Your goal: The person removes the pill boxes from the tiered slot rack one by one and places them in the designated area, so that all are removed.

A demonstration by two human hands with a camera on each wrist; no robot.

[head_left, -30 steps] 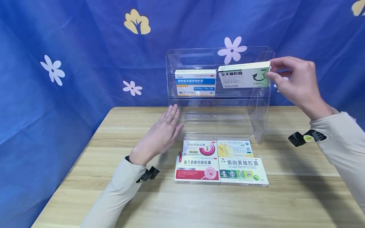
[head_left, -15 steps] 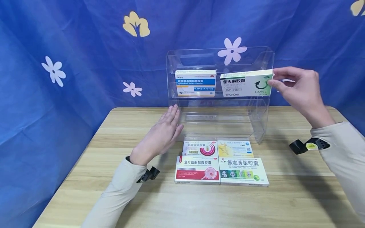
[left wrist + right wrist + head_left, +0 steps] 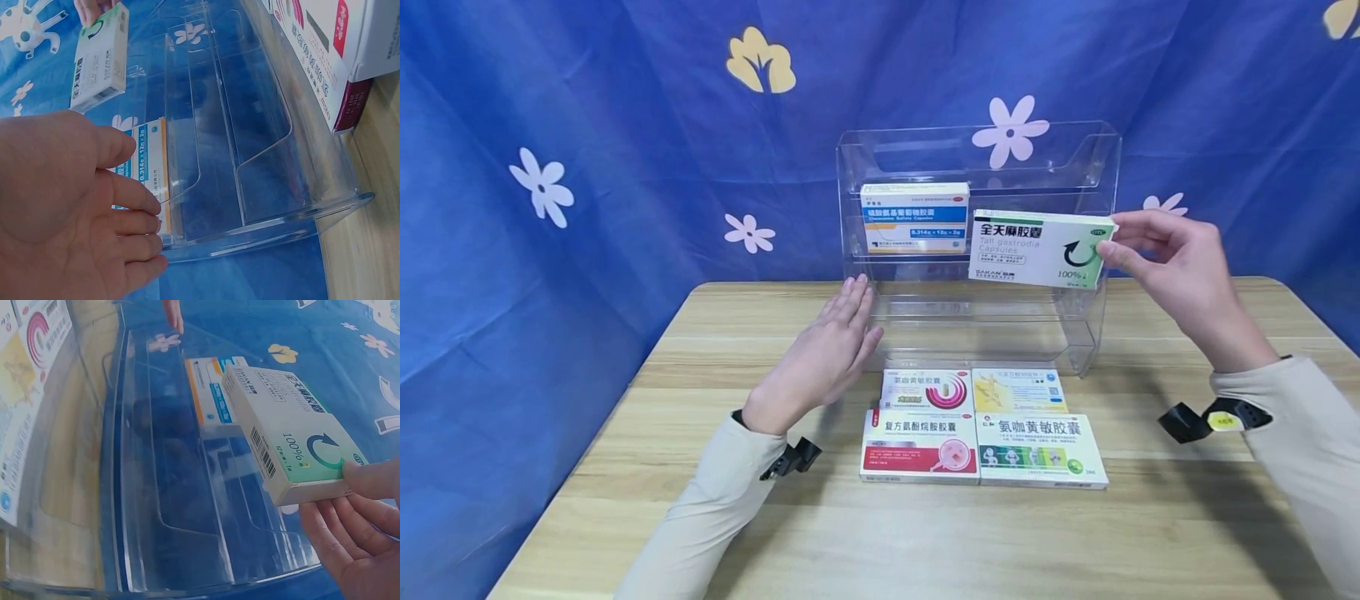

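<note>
My right hand (image 3: pixel 1176 271) pinches the right end of a white and green medicine box (image 3: pixel 1037 248), thumb on its front and fingers behind. In the right wrist view that box (image 3: pixel 287 434) is held off the clear acrylic rack (image 3: pixel 977 318), in front of its tiers. A blue and white medicine box (image 3: pixel 915 218) with an orange strip stands at the left of the rack's upper tier. With fingers straight, my left hand (image 3: pixel 820 346) lies against the rack's left side; the left wrist view shows its palm (image 3: pixel 56 200) beside the rack's edge.
Several medicine boxes lie in two rows before the rack: a red and white one (image 3: pixel 919 467), a green and white one (image 3: pixel 1041 479), a pink-ringed one (image 3: pixel 917 392) and a yellow one (image 3: pixel 1017 392). Under them is a wooden table (image 3: pixel 715 350); a blue flowered cloth (image 3: pixel 647 150) hangs behind.
My right hand has lowered the white and green box from the upper tier's height and brought it forward, now in front of that tier's lip. The left hand stays put.
</note>
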